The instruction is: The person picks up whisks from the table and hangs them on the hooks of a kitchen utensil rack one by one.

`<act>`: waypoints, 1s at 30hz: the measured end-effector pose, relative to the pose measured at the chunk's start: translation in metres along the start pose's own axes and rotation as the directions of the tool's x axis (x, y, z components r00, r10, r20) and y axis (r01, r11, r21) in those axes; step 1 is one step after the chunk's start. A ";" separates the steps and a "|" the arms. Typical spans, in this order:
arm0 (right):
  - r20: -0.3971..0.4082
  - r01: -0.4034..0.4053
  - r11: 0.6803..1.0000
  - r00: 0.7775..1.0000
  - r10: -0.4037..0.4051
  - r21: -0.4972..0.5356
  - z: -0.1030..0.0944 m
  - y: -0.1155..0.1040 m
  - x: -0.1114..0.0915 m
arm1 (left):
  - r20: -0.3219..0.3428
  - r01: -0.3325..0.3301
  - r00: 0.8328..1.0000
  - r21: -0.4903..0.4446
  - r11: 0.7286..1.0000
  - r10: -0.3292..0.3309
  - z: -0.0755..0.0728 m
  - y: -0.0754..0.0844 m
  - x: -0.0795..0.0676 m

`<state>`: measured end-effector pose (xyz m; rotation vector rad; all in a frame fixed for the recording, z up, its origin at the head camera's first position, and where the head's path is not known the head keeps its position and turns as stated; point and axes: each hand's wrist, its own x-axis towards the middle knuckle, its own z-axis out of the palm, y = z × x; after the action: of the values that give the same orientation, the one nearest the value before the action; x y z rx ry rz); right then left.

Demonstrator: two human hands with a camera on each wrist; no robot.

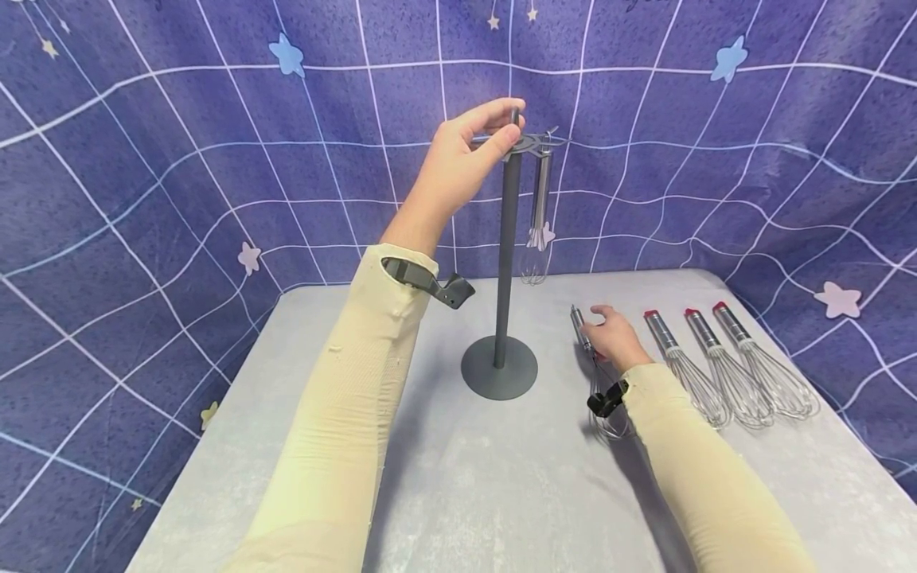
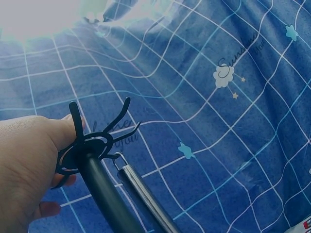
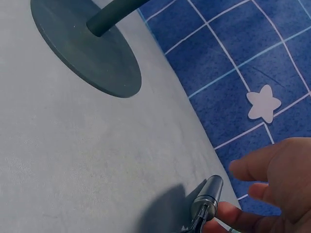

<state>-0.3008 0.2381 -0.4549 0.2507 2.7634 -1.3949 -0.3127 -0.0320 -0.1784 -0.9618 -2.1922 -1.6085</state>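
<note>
Near the top of a dark grey stand (image 1: 505, 255), my left hand (image 1: 469, 147) holds the short post, its thumb and fingers around it. A ring with several curved hooks (image 2: 90, 150) sits just beneath the post tip. From one hook hangs a small whisk (image 1: 540, 187), handle up and wires down. At the right, my right hand (image 1: 612, 334) pinches the metal handle (image 3: 210, 191) of another whisk (image 1: 582, 330). Its index finger reaches past the handle. The wires of this whisk point toward me, partly hidden by the hand and wrist strap.
Three larger whisks, a nearest one (image 1: 666, 338), a middle one (image 1: 705, 334) and an outer one (image 1: 734, 326), lie side by side at the right, red-tipped handles away from me. The stand's round base (image 1: 480, 382) rests on the grey table (image 1: 458, 493). A blue patterned cloth (image 1: 344, 191) rises behind.
</note>
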 end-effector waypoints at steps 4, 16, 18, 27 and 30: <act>0.012 0.009 0.999 1.000 -0.008 -0.038 0.001 0.002 0.001 | -0.003 0.001 1.000 -0.004 1.000 -0.001 0.000 -0.001 0.000; 0.053 0.071 0.978 0.997 -0.061 -0.197 0.004 0.008 0.003 | -0.008 -0.006 1.000 0.016 1.000 0.006 0.001 -0.002 0.000; 0.050 0.088 0.972 0.996 -0.079 -0.218 0.004 0.008 0.003 | -0.009 -0.009 1.000 0.018 1.000 0.009 0.001 -0.002 0.000; 0.044 0.109 0.958 0.994 -0.101 -0.265 0.005 0.010 0.006 | -0.014 -0.011 1.000 -0.007 1.000 0.011 0.001 -0.001 0.001; 0.043 0.110 0.955 0.994 -0.103 -0.275 0.004 0.010 0.006 | -0.014 -0.009 1.000 -0.008 1.000 0.009 0.001 -0.001 0.001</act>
<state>-0.3049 0.2413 -0.4659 0.0717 2.9408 -0.9995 -0.3134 -0.0308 -0.1792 -0.9583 -2.1705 -1.6166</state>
